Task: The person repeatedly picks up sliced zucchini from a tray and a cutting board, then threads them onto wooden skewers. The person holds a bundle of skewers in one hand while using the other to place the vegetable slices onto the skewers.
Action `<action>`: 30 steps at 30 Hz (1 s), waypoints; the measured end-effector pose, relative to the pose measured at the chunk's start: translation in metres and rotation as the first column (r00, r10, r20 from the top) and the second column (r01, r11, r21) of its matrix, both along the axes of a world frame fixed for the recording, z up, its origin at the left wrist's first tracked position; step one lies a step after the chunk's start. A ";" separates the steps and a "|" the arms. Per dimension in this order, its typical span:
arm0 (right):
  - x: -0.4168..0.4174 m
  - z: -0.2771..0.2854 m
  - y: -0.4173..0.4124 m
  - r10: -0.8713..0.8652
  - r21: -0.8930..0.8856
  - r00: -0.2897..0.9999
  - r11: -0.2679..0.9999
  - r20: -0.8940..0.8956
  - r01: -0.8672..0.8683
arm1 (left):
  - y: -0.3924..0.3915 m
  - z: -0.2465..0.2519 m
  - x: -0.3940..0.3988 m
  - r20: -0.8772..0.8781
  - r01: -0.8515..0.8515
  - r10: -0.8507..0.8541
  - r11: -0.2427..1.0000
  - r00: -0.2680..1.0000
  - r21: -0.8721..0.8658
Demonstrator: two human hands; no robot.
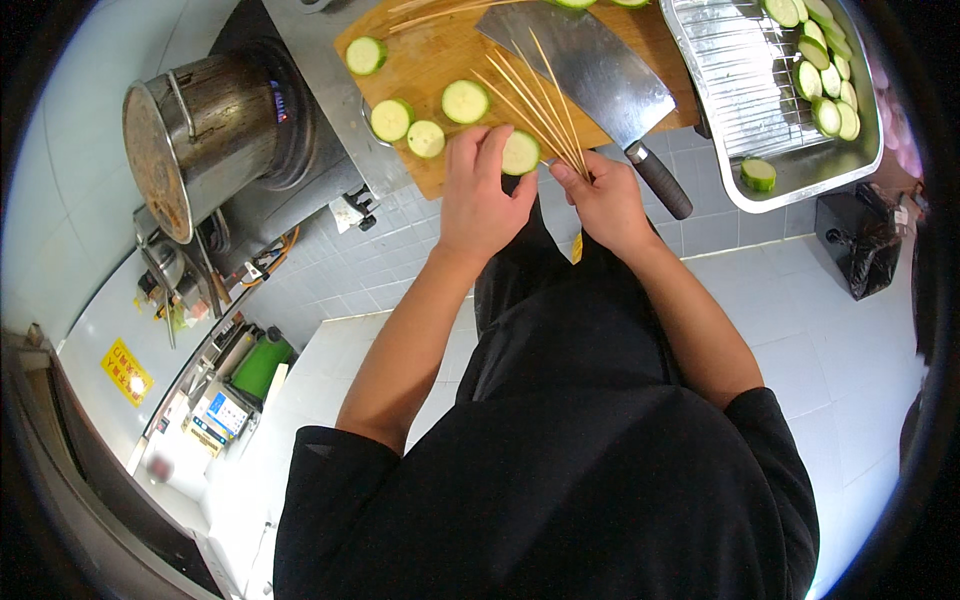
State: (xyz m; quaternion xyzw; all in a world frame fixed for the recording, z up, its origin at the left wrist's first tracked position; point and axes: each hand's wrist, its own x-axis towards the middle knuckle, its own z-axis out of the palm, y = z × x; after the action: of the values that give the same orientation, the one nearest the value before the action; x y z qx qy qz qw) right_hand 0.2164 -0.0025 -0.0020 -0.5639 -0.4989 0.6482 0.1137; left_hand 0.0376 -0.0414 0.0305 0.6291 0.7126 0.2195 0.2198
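Note:
My left hand grips a round zucchini slice by its rim, at the near edge of the wooden cutting board. Several bamboo skewers fan out from my right hand, their far ends over the board. One short skewer end points from the right fingers toward the held slice; whether it has entered the slice I cannot tell. Loose zucchini slices lie on the board left of the skewers. A cleaver rests flat beyond my right hand, its dark handle overhanging the near edge.
At right, a metal tray with a wire rack holds many zucchini slices. A large lidded pot stands on a burner at left, with a blue flame showing. More skewers lie at the board's far side. A black bag-lined bin sits on the floor.

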 end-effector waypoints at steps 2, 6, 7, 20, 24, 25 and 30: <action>-0.003 0.002 0.000 0.007 0.035 0.999 0.999 0.037 -0.008 | 0.000 0.000 -0.001 0.020 -0.002 0.002 1.000 1.000 -0.025; -0.016 0.017 0.000 -0.054 0.149 0.993 0.988 0.105 0.038 | 0.000 -0.002 -0.001 0.021 0.001 -0.001 1.000 1.000 0.002; -0.019 0.021 0.000 -0.080 0.182 0.989 0.982 0.123 0.057 | 0.000 -0.002 -0.001 0.020 0.002 -0.002 1.000 1.000 0.004; -0.002 0.016 -0.007 -0.079 -0.094 0.997 0.992 0.010 0.080 | -0.002 0.008 0.011 -0.008 -0.163 0.163 0.986 0.987 -0.027; 0.002 0.010 -0.013 -0.103 -0.028 0.995 0.994 0.014 0.103 | -0.006 0.001 0.008 0.013 -0.150 0.150 0.989 0.989 0.007; -0.001 0.012 -0.010 -0.083 -0.018 0.995 0.996 0.051 0.084 | -0.007 0.000 0.006 0.027 -0.150 0.149 0.988 0.988 0.024; -0.016 0.011 -0.004 -0.063 0.078 0.983 0.996 0.174 0.050 | -0.006 -0.002 0.004 0.088 -0.149 0.144 0.987 0.986 0.054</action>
State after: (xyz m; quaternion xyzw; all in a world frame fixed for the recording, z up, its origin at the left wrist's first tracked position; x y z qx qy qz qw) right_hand 0.2004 -0.0060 0.0093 -0.6285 -0.5140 0.5736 0.1081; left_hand 0.0411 -0.0471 0.0285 0.5716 0.7399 0.2830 0.2137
